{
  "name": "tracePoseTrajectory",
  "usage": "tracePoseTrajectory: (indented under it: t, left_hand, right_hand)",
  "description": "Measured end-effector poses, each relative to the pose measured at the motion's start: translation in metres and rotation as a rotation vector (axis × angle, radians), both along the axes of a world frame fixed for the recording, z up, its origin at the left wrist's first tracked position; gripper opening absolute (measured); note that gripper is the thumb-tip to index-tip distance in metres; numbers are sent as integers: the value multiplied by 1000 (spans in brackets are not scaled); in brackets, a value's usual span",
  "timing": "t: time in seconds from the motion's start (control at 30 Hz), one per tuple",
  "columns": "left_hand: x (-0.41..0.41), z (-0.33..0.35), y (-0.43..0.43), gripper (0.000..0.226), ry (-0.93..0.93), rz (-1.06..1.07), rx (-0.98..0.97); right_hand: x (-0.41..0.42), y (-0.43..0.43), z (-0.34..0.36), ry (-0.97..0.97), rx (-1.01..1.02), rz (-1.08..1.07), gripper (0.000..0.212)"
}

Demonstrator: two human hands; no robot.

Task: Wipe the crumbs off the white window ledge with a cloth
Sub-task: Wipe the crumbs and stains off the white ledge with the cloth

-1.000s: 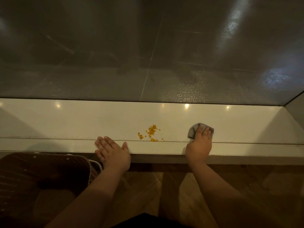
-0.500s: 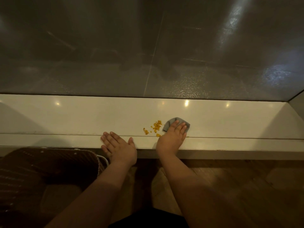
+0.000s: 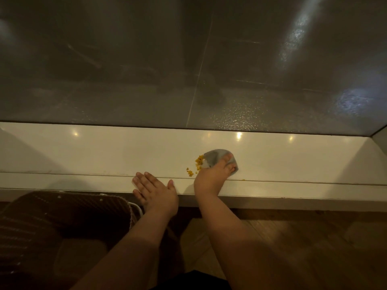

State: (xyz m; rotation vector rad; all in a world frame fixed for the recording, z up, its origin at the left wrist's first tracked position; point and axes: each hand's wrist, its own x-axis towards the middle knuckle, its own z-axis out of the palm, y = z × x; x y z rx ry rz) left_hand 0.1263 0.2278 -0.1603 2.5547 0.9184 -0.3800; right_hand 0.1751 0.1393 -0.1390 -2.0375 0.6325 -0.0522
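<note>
White ledge, glossy, runs the full width under a dark glass pane. Landmark: ledge.

Right hand lies palm down on the ledge, fingers extended and pressed flat onto a grey cloth; the wrist crosses the ledge's front edge. Cloth is partly covered by the fingers, with its far edge and right corner showing beyond them.

Crumbs, yellow-orange, sit on the ledge in a small cluster touching the cloth's left edge, with a few scattered just nearer the front edge. One stray crumb lies at the seam line right of the wrist.

Left hand is open, palm up, fingers together and thumb apart, held at the ledge's front edge, left of the crumbs. It holds nothing.

Brown woven basket sits below the ledge's front edge, under the left forearm. Wood floor lies below the ledge.
</note>
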Motion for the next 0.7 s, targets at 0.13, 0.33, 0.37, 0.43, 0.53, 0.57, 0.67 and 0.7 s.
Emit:
tracePoseTrajectory:
  t: [0.13, 0.33, 0.37, 0.43, 0.53, 0.57, 0.67, 0.7]
  left_hand:
    - [0, 1, -1, 75, -3, -3, -4]
    - [-1, 1, 0, 74, 1, -7, 7]
    - [-1, 1, 0, 74, 7, -8, 9]
    - [0, 1, 0, 74, 12, -9, 9]
    - [0, 1, 0, 74, 18, -13, 8]
    - [0, 1, 0, 74, 19, -14, 8]
    - [1, 1, 0, 74, 27, -10, 14]
    - [0, 1, 0, 74, 26, -8, 17]
  right_hand:
    - [-1, -22, 3, -145, 49, -50, 69]
    - [11, -62, 8, -223, 73, 90, 75]
    - [14, -68, 10, -216, 50, 131, 76]
    - [20, -82, 13, -227, -6, 212, 76]
    - [23, -108, 18, -264, -107, 354, 68]
    - [23, -118, 19, -268, -131, 416, 65]
    - [22, -147, 20, -238, -170, 572, 60]
    - [22, -157, 21, -223, -173, 597, 59]
